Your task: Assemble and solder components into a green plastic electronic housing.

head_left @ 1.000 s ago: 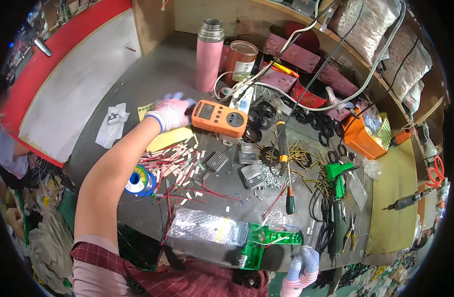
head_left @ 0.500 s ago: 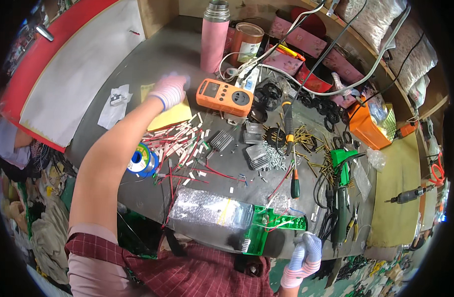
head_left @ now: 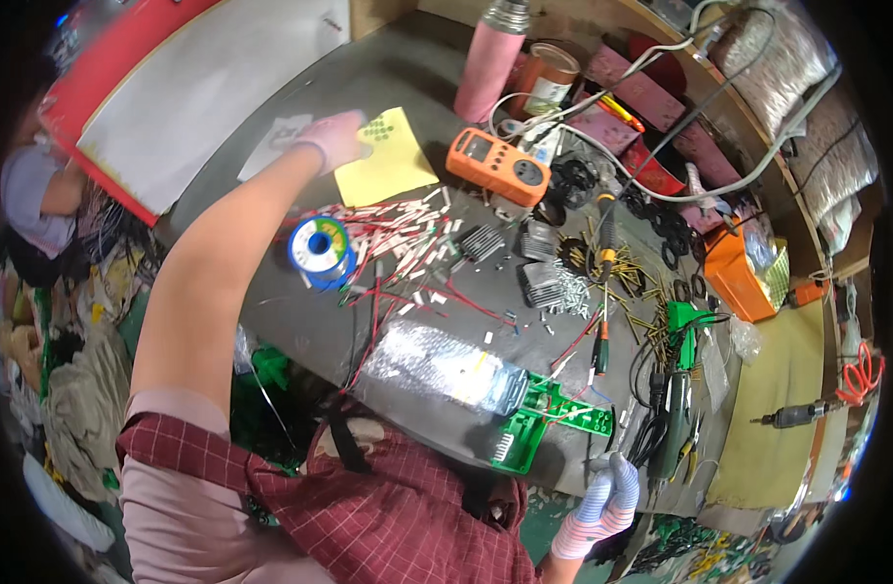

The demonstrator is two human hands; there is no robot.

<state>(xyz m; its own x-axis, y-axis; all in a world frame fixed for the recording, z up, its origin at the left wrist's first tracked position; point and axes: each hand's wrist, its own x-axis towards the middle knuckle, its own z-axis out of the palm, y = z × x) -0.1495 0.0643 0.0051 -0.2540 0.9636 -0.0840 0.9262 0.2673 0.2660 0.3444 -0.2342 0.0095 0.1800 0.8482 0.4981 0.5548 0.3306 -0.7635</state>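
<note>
My left hand (head_left: 334, 143), in a striped glove and smeared by motion, is at the left edge of a yellow sheet (head_left: 383, 175) with small dark round dots. It partly covers a white paper (head_left: 271, 146); its fingers cannot be made out. My right hand (head_left: 600, 506), gloved in white, blue and pink stripes, is at the table's near edge with its fingers pressed together. Anything between them is hidden. Close to it lies a green plastic casing (head_left: 520, 440) with thin red and white wires, joined to a bubble-wrapped block (head_left: 437, 360).
A blue solder spool (head_left: 320, 248) stands beside piled wires with white connectors (head_left: 408, 234). Behind are an orange meter (head_left: 498, 167) and pink flask (head_left: 493, 63). Heat sinks (head_left: 541, 284), screws, a screwdriver (head_left: 600, 350) and a green-handled tool (head_left: 673, 419) lie rightward.
My left hand has drawn back from over the yellow sheet to its left edge, uncovering the dots. The view has shifted and turned; my right hand stays near the table edge, fingers together.
</note>
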